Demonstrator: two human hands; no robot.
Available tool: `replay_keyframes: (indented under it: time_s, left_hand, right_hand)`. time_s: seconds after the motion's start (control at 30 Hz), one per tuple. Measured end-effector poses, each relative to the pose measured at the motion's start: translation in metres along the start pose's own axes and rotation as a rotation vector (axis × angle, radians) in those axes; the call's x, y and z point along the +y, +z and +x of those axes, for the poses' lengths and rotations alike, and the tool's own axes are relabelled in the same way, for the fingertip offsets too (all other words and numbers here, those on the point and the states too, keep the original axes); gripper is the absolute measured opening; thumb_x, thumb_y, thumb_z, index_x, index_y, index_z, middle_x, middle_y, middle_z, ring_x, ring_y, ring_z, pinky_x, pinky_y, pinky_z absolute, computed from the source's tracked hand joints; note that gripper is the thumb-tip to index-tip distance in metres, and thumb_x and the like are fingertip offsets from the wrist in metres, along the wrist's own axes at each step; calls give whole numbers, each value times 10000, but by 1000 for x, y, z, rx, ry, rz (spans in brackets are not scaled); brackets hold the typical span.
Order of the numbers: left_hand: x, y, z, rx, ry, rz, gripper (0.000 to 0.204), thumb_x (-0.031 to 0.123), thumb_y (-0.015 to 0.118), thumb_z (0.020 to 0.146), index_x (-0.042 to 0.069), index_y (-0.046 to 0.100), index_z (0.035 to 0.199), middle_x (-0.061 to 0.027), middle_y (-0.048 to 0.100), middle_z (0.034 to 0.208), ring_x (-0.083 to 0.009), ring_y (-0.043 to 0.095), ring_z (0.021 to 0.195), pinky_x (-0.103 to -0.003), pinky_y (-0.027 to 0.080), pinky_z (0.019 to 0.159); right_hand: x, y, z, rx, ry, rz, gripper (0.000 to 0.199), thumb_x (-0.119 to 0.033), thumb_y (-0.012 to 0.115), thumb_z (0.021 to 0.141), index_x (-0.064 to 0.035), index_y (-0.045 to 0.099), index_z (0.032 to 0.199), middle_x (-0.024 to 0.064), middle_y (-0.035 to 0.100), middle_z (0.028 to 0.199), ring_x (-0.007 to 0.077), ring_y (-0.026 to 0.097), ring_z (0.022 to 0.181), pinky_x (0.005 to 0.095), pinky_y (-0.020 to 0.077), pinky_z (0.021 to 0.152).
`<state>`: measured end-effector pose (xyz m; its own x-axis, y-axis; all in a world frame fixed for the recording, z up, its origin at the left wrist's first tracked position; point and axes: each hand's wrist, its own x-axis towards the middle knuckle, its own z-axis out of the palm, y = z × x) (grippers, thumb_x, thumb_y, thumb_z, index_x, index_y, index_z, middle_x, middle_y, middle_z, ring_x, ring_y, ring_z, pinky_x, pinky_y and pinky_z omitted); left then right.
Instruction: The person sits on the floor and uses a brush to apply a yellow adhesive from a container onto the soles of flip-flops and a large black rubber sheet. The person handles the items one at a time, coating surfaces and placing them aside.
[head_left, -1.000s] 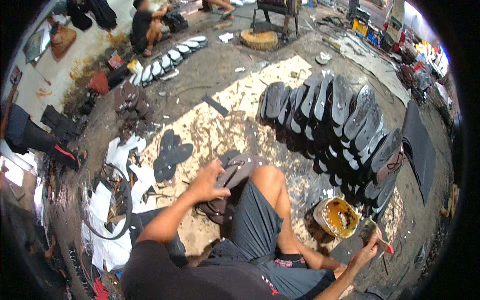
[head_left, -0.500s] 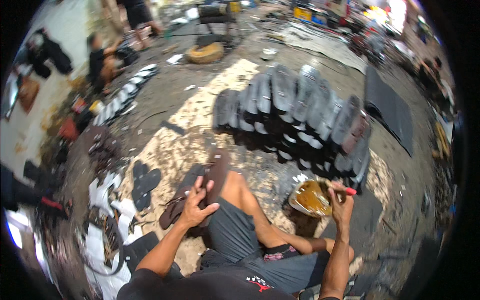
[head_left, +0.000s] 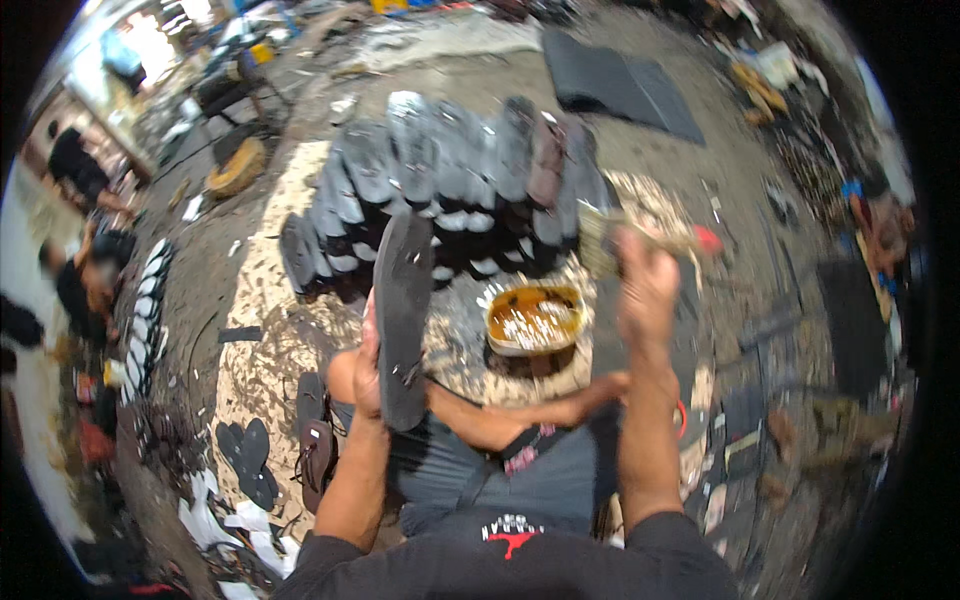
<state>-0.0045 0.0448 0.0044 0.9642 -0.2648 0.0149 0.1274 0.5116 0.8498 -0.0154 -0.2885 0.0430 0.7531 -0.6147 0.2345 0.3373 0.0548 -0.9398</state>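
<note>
My left hand (head_left: 368, 355) grips a sandal (head_left: 402, 325) at its left edge and holds it nearly upright; a dark grey sole face shows. My right hand (head_left: 648, 285) is raised at the right, closed round a brush (head_left: 598, 240). Motion blurs it; its pale, wide head points left and its red handle end right. Below and between the hands stands a bowl (head_left: 538, 350) of glossy amber liquid, which looks like glue. The brush is apart from both bowl and sandal.
Beyond the bowl, grey and brown sandals (head_left: 450, 150) stand stacked in a curved row. A pair of dark sandals (head_left: 247, 460) and a brown sandal (head_left: 318, 455) lie left. A folded dark sheet (head_left: 620, 85) lies farther off. Two people (head_left: 80, 280) are at the far left.
The brush has come out of the bowl and risen in my right hand. My left hand has lifted the sandal and moved it inward. The view has swung right.
</note>
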Motion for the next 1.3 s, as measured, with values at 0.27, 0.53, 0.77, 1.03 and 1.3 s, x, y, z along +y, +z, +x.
replay_keyframes:
  time_s: [0.27, 0.53, 0.77, 1.03, 1.3]
  left_hand:
    - [-40, 50, 2, -78, -148, -609, 514, 479, 471, 1064, 57, 629, 1311, -126, 677, 1267, -252, 670, 1115, -410, 523, 1031]
    - [-56, 29, -27, -31, -215, -418, 591, 509, 388, 1075, 106, 428, 1505, -200, 616, 1326, -344, 683, 1067, -513, 593, 903]
    - [-48, 23, -26, -21, -113, -420, 596, 495, 404, 1073, 189, 319, 1578, -173, 504, 1483, -383, 592, 1248, -558, 553, 981]
    - [-33, 55, 1, 3, -73, -552, 709, 553, 407, 1059, -61, 489, 1403, -225, 645, 1284, -404, 693, 1035, -497, 596, 882]
    - [-10, 39, 65, -13, 56, -657, 513, 517, 448, 1063, 282, 421, 1519, -174, 616, 1320, -337, 678, 1051, -465, 611, 826]
  right_hand:
    - [15, 71, -102, -477, -467, -135, 262, -68, 746, 917, -4, 646, 1151, 122, 704, 1084, 251, 682, 1030, 384, 510, 921]
    - [7, 54, 13, -248, -110, -297, 259, -215, 631, 1022, -8, 668, 1173, 78, 739, 1045, 136, 668, 905, 321, 531, 858]
    - [33, 50, -14, -279, -3, -12, 266, -185, 670, 1006, -13, 668, 1209, 74, 705, 1116, 133, 645, 1015, 312, 518, 919]
    - [-3, 85, -22, -481, -415, -202, 224, -147, 725, 945, -9, 690, 1117, 144, 710, 1075, 281, 683, 948, 370, 520, 843]
    - [5, 69, -166, -752, 196, 207, 289, -70, 738, 919, -9, 663, 1192, 138, 707, 1110, 255, 676, 1018, 346, 515, 893]
